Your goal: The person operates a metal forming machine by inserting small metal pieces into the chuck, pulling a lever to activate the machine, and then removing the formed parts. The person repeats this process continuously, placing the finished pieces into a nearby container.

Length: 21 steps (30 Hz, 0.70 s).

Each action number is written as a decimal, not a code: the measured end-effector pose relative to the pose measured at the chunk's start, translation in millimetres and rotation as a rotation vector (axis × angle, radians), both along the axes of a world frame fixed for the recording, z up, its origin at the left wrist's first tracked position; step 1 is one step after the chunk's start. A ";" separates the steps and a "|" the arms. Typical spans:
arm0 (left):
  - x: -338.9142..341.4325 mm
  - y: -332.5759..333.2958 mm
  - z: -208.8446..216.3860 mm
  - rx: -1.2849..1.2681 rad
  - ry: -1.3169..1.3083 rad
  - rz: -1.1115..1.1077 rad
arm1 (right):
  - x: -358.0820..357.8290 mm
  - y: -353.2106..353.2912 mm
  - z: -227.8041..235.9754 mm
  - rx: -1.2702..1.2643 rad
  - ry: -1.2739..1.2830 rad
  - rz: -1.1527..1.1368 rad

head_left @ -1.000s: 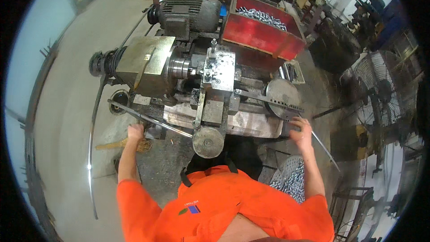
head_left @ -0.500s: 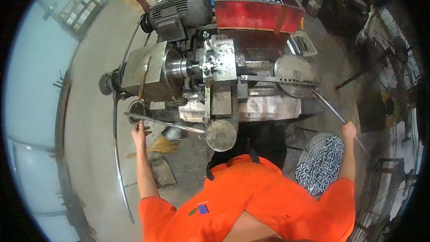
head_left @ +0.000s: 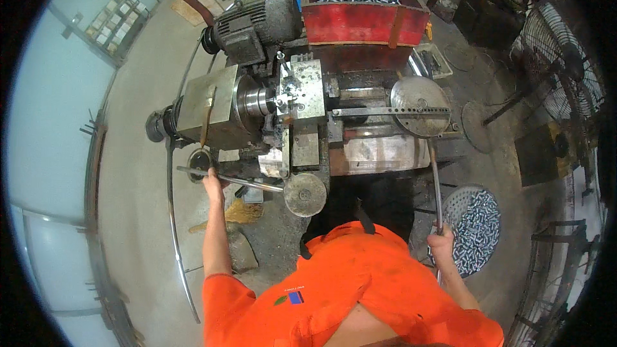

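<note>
My left hand (head_left: 213,183) is closed round a metal lever (head_left: 260,185) near its outer end. This lever runs to a small round disc (head_left: 304,195) at the front of a lathe-like machine. At the right, my right hand (head_left: 441,244) grips a long steel lever (head_left: 436,183) that slopes down from a large round disc (head_left: 421,106). A flat bar with a row of holes (head_left: 373,111) links that disc to the slide. The steel tool block (head_left: 304,90) stands close against the chuck (head_left: 257,100); whatever sits between them is too small to make out.
Behind the machine stands a red bin (head_left: 363,22) of small metal parts. A perforated basket (head_left: 459,202) of similar parts is beside my right arm. A motor (head_left: 257,26) sits at the back left, a fan (head_left: 559,58) at the far right, a broom (head_left: 238,212) below my left lever.
My right hand has swung its lever inward to the left, turning the large disc. The tool block has slid left toward the chuck. My left hand, loose before, has closed on its lever.
</note>
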<state>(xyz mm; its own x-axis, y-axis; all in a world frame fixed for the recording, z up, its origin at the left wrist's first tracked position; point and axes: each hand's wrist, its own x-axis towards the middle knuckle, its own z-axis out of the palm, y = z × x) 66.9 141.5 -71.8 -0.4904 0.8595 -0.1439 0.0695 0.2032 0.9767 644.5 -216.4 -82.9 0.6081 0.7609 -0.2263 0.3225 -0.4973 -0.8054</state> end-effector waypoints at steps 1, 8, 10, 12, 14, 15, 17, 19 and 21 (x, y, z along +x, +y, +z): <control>0.2 -2.1 -0.5 -0.019 0.014 -0.001 | -8.6 4.9 15.2 0.027 -0.046 0.022; -4.8 1.2 -4.6 -0.010 0.007 -0.005 | -30.8 18.2 42.0 0.195 0.111 -0.017; -1.0 1.7 1.8 -0.067 0.033 -0.053 | -30.8 16.6 40.4 0.184 0.118 -0.007; 10.0 0.3 17.5 -0.100 0.031 -0.074 | -27.9 12.3 30.4 0.199 0.133 -0.003; 10.3 -1.3 26.3 -0.165 0.043 -0.076 | -2.7 -1.3 5.6 0.120 0.020 0.075; 7.6 -4.0 29.4 -0.198 0.055 -0.074 | 17.7 -7.0 -5.8 0.082 -0.031 0.114; -1.7 -11.8 24.6 -0.219 0.047 -0.030 | 53.2 11.0 35.2 -0.104 -0.210 0.099; -9.6 -7.4 9.6 -0.239 0.032 -0.040 | 115.2 10.7 25.0 -0.313 -0.592 0.180; -21.6 1.9 -7.1 -0.252 0.030 -0.085 | 187.9 21.9 8.5 -0.498 -0.848 0.191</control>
